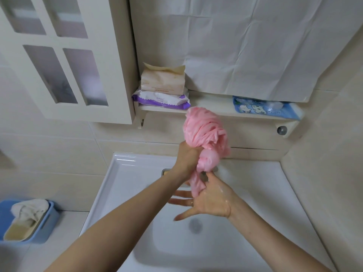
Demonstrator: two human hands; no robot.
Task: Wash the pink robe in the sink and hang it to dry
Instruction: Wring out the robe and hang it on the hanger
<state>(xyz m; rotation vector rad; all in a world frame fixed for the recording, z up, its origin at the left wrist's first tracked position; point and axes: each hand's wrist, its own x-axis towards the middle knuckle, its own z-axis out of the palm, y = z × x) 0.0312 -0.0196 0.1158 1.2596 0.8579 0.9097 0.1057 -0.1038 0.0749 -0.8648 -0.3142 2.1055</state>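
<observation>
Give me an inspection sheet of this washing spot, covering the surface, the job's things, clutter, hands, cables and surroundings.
Surface: white sink, basin bare, drain uncovered.
Job's things: pink robe bunched and twisted, held above the sink.
Clutter: two tissue packs stacked on the shelf; blue pack further along; blue basket with a pale cloth at left.
Hands: left hand clenched round the robe; right hand wet, fingers spread, thumb on the lower tail.
Cables: nothing seen.
Surroundings: beige tiles, cabinet door ajar, white sheet above the shelf.
</observation>
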